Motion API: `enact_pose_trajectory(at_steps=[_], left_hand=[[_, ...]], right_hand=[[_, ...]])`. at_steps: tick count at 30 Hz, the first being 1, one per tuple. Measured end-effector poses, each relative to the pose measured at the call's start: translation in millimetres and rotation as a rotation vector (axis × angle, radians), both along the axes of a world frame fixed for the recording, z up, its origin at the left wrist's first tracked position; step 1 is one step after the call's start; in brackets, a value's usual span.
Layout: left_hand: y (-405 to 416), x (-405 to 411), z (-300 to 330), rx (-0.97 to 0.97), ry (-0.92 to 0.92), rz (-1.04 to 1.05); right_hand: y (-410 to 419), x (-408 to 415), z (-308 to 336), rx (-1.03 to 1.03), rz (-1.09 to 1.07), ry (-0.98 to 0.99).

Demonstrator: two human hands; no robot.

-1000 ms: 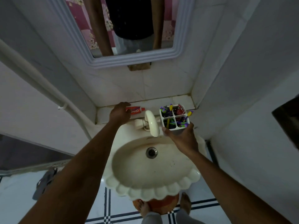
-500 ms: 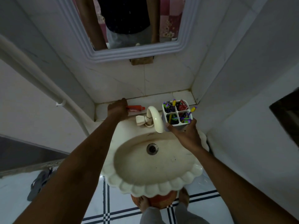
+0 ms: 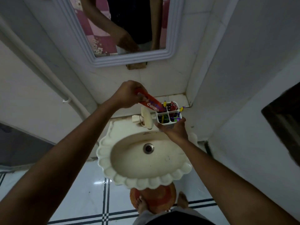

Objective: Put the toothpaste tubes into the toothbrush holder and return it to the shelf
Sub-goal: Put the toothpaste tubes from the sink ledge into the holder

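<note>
My left hand point(image 3: 125, 95) grips a red toothpaste tube point(image 3: 151, 103) by its flat end, tilted down to the right, with its lower end at the far-left compartment of the white four-part toothbrush holder point(image 3: 168, 116). My right hand point(image 3: 176, 131) holds that holder from below, above the sink's right back corner. Several purple and yellow toothbrushes stand in the holder, and another red tube point(image 3: 172, 106) sits in the far-right compartment.
A cream scalloped sink point(image 3: 146, 176) lies below my hands, with its tap point(image 3: 146, 118) just left of the holder. The tiled shelf point(image 3: 181, 99) runs behind the sink, under a framed mirror point(image 3: 129, 60). A pipe point(image 3: 48, 75) descends the left wall.
My left hand has lifted the red tube off the shelf and swung it right, down to the holder. My right hand has kept hold of the holder.
</note>
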State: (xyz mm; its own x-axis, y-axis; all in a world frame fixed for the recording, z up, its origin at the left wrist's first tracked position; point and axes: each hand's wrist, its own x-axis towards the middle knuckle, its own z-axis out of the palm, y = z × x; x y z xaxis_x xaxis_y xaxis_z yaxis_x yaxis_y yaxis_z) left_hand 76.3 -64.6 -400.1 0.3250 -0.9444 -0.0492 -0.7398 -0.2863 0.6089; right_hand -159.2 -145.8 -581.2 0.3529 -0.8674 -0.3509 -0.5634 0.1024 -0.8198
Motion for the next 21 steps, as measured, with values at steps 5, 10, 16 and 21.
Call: enact_pose_trajectory(at_steps=[5, 10, 16, 21], left_hand=[[-11, -44, -7, 0.002, -0.189, -0.083], [-24, -65, -28, 0.069, -0.25, -0.128], [-32, -76, -47, 0.119, -0.381, -0.109], [-30, -76, -46, 0.108, -0.415, -0.102]], right_hand=[[0, -2, -1, -0.007, 0.019, 0.017], [-1, -4, -4, -0.014, 0.042, 0.014], [-2, -3, -7, -0.021, 0.034, 0.006], [1, 0, -5, -0.081, 0.003, 0.008]])
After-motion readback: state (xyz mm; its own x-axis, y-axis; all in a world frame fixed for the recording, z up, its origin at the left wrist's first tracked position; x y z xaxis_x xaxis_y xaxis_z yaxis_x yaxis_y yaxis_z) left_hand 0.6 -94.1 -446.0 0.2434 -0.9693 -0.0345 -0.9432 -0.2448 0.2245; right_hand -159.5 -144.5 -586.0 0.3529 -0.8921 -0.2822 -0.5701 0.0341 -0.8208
